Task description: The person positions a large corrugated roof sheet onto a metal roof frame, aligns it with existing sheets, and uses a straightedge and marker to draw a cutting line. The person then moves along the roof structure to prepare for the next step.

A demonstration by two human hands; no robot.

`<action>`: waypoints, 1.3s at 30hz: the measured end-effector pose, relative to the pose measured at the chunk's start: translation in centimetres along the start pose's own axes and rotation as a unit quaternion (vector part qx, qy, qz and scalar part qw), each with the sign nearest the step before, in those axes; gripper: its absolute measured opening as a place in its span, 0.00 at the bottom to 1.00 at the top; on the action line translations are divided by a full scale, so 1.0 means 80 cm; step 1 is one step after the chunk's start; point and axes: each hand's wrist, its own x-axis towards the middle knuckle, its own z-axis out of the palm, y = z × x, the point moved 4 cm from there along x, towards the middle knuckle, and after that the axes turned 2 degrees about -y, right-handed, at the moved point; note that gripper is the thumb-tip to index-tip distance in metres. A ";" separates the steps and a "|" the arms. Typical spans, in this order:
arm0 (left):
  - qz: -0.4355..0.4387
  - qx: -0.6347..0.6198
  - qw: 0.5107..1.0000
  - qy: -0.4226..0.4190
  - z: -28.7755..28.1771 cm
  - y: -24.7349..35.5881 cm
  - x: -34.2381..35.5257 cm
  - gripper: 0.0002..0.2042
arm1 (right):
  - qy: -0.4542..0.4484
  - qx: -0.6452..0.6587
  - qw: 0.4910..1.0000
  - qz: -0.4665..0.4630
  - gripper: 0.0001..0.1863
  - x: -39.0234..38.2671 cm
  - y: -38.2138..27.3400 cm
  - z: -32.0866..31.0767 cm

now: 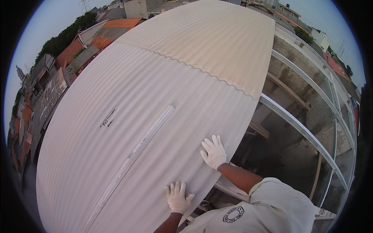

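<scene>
- Two gloved hands rest palm down on a corrugated sheet [145, 97], fingers spread, gripping nothing. The left hand [178, 198] lies near its lower edge; the right hand [214, 152] is farther up, beside that edge. With no handhold, the gloves could slip if much weight leans on them.
- Far left, crowded rooftops [50, 105] appear beyond the sheet and seemingly below it. Anything sliding off that side could drop onto them.
- Left to centre, the pale grey sheet fills the view, with dark printed marks [108, 118] on its ridges. Whether it is fastened cannot be told; if loose, a push or gust might shift it, and hard leaning might crack it.
- Centre, a long narrow bar [130, 157] lies along the sheet, left of the right hand and touched by neither. If unfixed, a jolt or tilt might send it sliding.
- Upper centre, a cream sheet [217, 42] meets the grey one along a wavy seam. Movement of either could disturb that joint.
- Right, a metal frame [299, 122] spans a dark, uncovered space [272, 151]. Overreaching or losing footing could mean a fall; the feet are not visible.
</scene>
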 end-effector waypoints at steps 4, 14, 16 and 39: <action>0.011 0.045 0.999 0.024 0.013 0.006 -0.003 0.40 | 0.017 -0.008 1.000 -0.004 0.29 -0.002 0.007 0.001; 0.006 0.081 0.996 0.039 0.040 -0.001 -0.013 0.39 | -0.047 0.000 0.999 0.004 0.37 -0.119 0.019 -0.055; 0.017 0.077 0.995 0.059 0.041 0.003 -0.013 0.39 | -0.032 0.003 0.999 0.020 0.40 -0.172 0.036 -0.080; 0.010 -0.209 0.842 -0.497 -0.221 0.133 -0.405 0.21 | -0.156 0.037 0.950 0.268 0.42 -0.316 0.156 -0.099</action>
